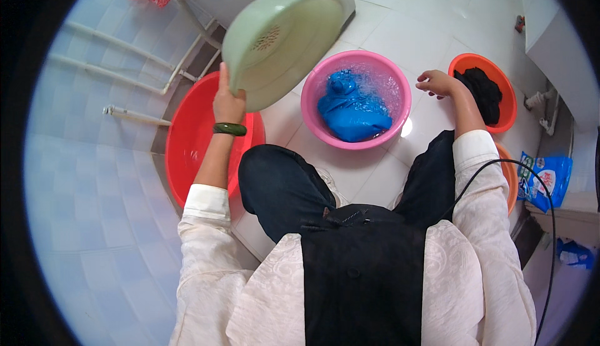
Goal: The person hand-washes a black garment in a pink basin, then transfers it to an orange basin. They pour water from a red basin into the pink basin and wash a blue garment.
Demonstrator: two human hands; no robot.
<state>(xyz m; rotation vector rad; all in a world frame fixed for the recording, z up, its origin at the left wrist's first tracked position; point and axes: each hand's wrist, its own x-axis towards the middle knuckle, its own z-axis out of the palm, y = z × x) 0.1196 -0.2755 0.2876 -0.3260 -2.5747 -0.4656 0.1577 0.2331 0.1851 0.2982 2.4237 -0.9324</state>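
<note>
My left hand grips the rim of a pale green plastic basin, which is tilted on its side in the air with a red pattern on its bottom. On the floor before me stands a pink basin of water. A blue cloth or plastic item, wet and shiny, lies bunched in that water. My right hand hangs between the pink basin and an orange basin, fingers loosely bent and holding nothing. Black fabric lies in the orange basin.
A large red tub stands by the tiled wall at left, near white pipes. Another orange basin is partly hidden by my right sleeve. Beside it is a blue detergent bag. A black cable runs past my right arm.
</note>
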